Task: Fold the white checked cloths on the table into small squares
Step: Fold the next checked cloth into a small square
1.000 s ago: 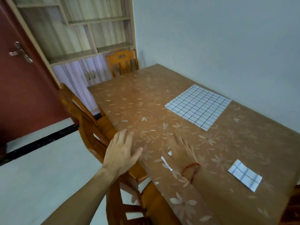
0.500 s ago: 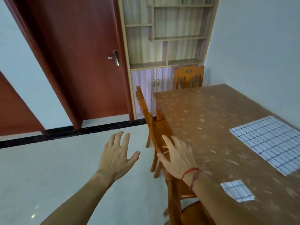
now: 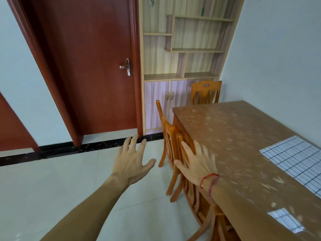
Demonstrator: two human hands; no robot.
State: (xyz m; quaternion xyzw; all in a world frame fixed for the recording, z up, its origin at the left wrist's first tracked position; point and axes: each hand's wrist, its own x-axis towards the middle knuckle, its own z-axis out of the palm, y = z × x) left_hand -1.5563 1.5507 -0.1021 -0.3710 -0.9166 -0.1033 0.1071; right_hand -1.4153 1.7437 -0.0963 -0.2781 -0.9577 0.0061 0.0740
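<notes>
- Two bare hands reach forward, well apart, palms down, fingers straight and spread, holding nothing.
- The left hand (image 3: 132, 162) hangs over the floor (image 3: 69, 180), clear of the tabletop (image 3: 234, 136).
- The right hand (image 3: 198, 165), a red string (image 3: 208, 178) at its wrist, is over a chair (image 3: 167, 126) back at the tabletop's edge.
- An unfolded cloth (image 3: 295, 160) lies flat, well right of the right hand.
- A small blurred square (image 3: 285, 220) lies right of the forearm.
</notes>
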